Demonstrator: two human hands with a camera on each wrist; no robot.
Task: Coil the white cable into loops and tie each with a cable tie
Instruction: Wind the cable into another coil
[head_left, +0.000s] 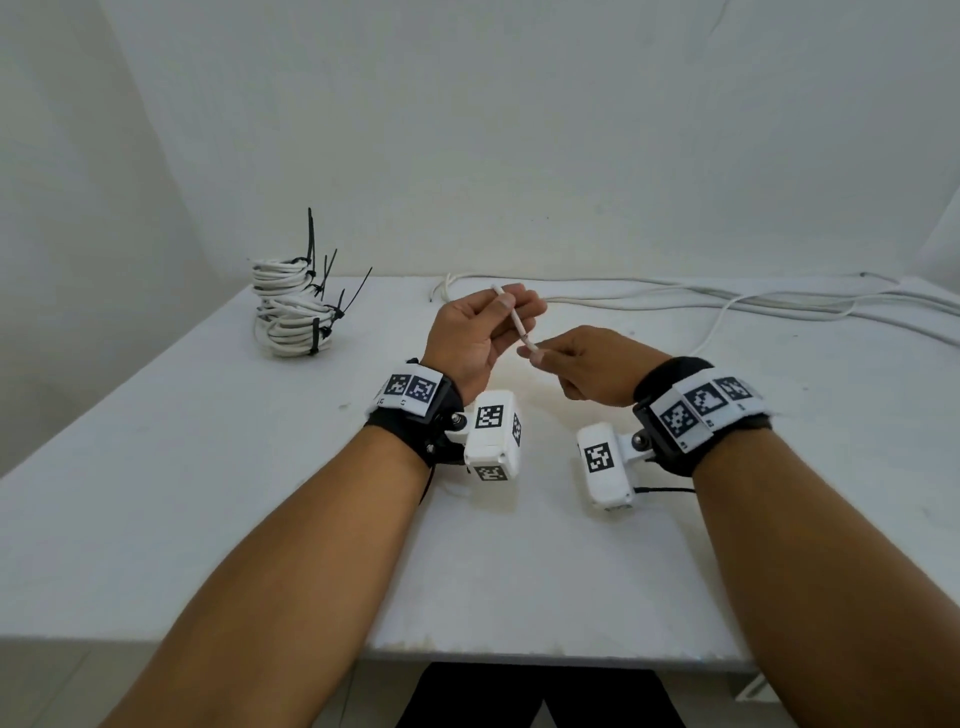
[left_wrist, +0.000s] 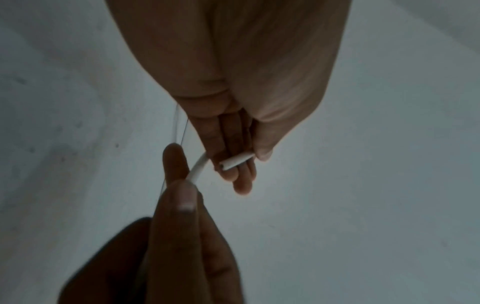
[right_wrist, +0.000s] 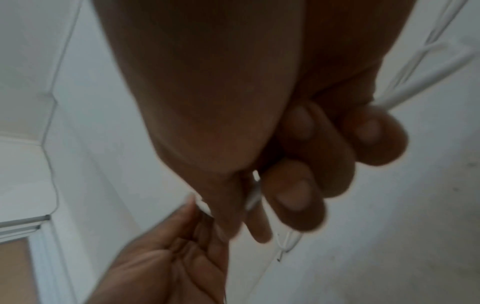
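I am sitting at a white table (head_left: 208, 467) that is filling the lower half of the frame and meeting plain white walls (head_left: 519, 130) behind it; the walls are closing into a corner at the upper left. The tabletop is showing a few faint specks and scuffs, and its near edge is running across the bottom of the frame.

Just above the centre of the frame I am holding the free end of the white cable (head_left: 514, 319) in the air over the table. My left hand (head_left: 480, 332) is pinching it between thumb and curled fingers, with the cut tip sticking up past my fingertips. My right hand (head_left: 592, 366) is pinching the same stretch lower down, thumb against forefinger, the other fingers curling in; the two hands are working close together, almost touching. In the left wrist view the short white end (left_wrist: 235, 162) is lying across my fingers.

More white cable (head_left: 727, 299) is trailing in loose strands along the far edge of the table toward the right. At the left of the frame, near the corner, a stack of coiled bundles (head_left: 291, 312) is standing on the table, each one cinched with black cable ties (head_left: 314, 249) whose tails are poking upward.
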